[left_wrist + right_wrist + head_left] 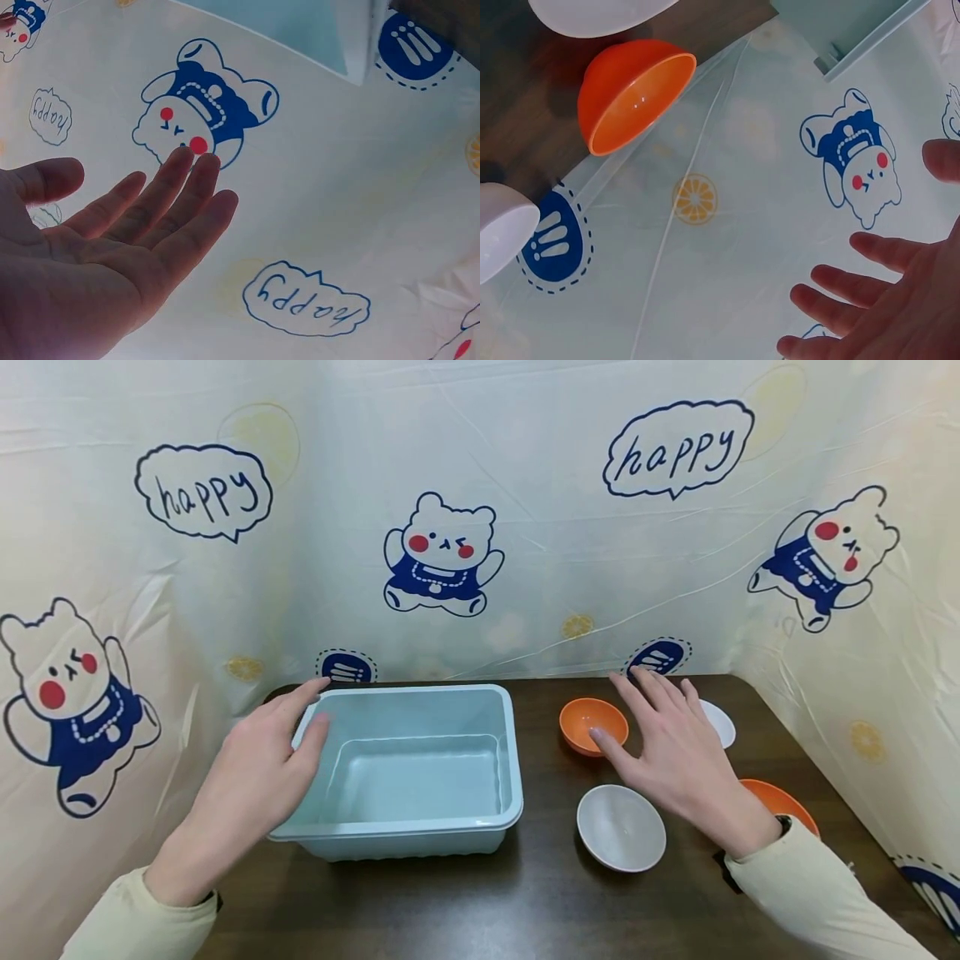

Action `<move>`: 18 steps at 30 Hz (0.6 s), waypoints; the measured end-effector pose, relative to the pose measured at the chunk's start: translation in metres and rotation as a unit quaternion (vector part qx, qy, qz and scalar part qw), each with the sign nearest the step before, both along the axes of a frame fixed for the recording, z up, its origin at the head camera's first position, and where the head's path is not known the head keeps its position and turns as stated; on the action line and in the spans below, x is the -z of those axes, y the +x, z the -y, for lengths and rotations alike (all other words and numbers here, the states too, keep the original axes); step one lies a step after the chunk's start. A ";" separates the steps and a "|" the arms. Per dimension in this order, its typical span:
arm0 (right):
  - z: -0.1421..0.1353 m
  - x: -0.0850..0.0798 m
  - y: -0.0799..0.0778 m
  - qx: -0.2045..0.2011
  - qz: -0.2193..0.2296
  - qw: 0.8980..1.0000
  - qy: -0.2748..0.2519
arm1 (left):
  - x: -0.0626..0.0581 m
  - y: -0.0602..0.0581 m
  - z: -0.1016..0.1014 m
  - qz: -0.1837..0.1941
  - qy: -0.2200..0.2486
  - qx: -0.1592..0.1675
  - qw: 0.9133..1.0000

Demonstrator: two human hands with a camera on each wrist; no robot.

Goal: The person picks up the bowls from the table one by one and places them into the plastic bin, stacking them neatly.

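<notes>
A pale blue plastic basin stands on the table, its inside bare. My left hand hovers by the basin's left side, fingers extended and holding nothing; the left wrist view shows the same hand with loosely spread fingers. Over the bowls on the right is my right hand, spread and holding nothing, also seen as a hand in the right wrist view. Nearest to it are an orange bowl and a white bowl. Behind it, a second white bowl is partly hidden.
Another orange dish lies at the right, partly covered by my right forearm. A dark wooden table carries everything. A printed curtain with bears and "happy" bubbles encloses the table's back and sides.
</notes>
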State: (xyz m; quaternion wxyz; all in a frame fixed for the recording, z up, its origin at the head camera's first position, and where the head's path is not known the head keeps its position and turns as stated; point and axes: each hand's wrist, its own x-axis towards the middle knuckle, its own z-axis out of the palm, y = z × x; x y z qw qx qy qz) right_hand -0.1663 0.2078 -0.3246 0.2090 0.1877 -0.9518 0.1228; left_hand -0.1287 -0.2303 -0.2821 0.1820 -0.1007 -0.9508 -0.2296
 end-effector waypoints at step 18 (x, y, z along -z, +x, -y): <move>-0.001 0.009 0.011 -0.003 0.007 1.000 -0.019 | 0.024 0.004 0.031 0.006 0.017 -0.041 0.999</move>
